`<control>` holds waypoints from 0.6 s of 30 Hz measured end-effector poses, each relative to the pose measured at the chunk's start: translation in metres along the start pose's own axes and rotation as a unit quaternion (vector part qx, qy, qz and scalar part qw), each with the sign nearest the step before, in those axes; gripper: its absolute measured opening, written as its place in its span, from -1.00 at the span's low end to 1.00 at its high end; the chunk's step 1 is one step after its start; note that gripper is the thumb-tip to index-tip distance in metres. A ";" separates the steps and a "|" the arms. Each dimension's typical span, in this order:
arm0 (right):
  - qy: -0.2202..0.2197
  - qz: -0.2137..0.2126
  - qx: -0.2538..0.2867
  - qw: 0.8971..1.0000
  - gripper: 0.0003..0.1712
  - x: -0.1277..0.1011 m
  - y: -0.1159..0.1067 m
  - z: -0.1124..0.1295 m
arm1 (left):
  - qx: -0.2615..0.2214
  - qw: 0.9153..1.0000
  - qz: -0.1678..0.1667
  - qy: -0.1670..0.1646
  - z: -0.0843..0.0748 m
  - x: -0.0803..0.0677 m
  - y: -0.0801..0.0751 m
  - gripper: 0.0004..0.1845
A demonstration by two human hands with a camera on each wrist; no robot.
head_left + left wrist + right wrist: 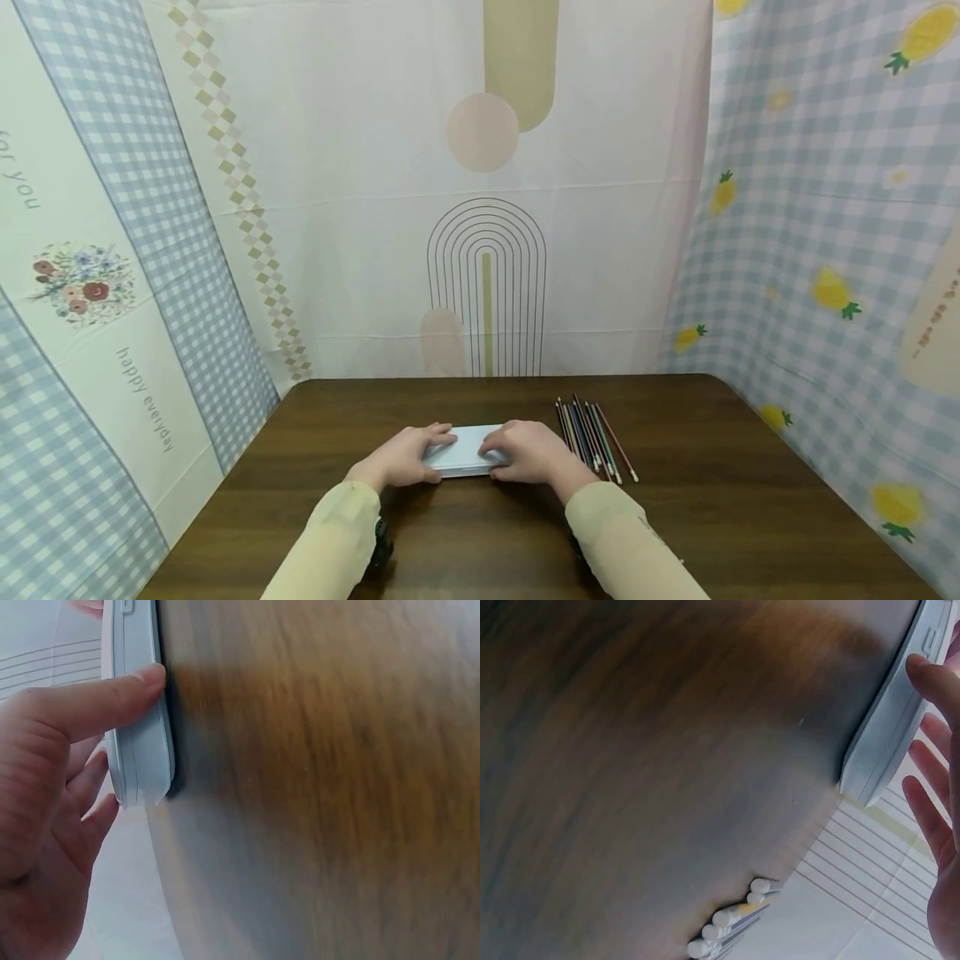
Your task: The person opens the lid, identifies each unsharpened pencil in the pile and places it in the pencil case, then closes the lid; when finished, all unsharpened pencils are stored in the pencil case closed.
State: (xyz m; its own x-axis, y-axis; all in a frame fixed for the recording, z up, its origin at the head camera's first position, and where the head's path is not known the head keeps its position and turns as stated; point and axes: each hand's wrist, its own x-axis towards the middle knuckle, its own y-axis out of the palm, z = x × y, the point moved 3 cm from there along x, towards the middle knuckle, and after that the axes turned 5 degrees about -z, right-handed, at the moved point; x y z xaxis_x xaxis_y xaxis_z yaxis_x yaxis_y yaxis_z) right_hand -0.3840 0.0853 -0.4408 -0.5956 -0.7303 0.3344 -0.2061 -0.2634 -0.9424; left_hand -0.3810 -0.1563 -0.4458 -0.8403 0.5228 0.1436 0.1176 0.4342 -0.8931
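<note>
Two hands, both mine, rest on a flat white case (465, 450) lying near the middle of a dark wooden table (712, 517), a little toward my edge of it. My left hand (405, 457) grips the case's left end: in the left wrist view my thumb (112, 694) presses against its side edge while the other fingers curl over the top. My right hand (528, 452) holds the right end the same way, thumb at the near edge and fingers spread across the lid.

Writing that can be read sits only on the cloth backdrop to my left: "for you" high up, and "happy everyday" lower down beneath a small printed bunch of flowers. There is more lettering on the pineapple-patterned cloth to my right, but it is too blurred to read. The case itself carries no lettering that I can make out.

The case is slim, oblong, pale white with rounded corners and a seam running along its side; a small raised catch shows on its long edge.

A bundle of coloured pencils (592, 437) lies just to the right of my right hand, its white-capped ends pointing toward me.
</note>
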 end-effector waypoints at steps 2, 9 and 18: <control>-0.004 0.002 -0.004 1.000 -0.68 0.002 0.002 0.001 | 0.012 1.000 -0.003 -0.009 0.002 -0.001 -0.001 -0.21; 0.003 0.003 -0.002 1.000 -0.71 0.006 0.003 0.003 | 0.033 0.999 -0.017 -0.030 0.014 -0.004 -0.003 -0.13; -0.019 0.019 -0.025 0.999 -0.70 0.013 -0.002 0.012 | 0.012 0.999 -0.037 -0.019 0.024 -0.003 -0.002 -0.11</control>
State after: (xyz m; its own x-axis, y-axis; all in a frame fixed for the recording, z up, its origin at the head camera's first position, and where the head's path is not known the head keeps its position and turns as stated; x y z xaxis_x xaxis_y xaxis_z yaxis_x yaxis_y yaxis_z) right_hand -0.3816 0.0688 -0.4346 -0.5740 -0.7629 0.2975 -0.2237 -0.2033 -0.9532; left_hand -0.3918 -0.1763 -0.4546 -0.8657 0.4618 0.1932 0.0429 0.4530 -0.8905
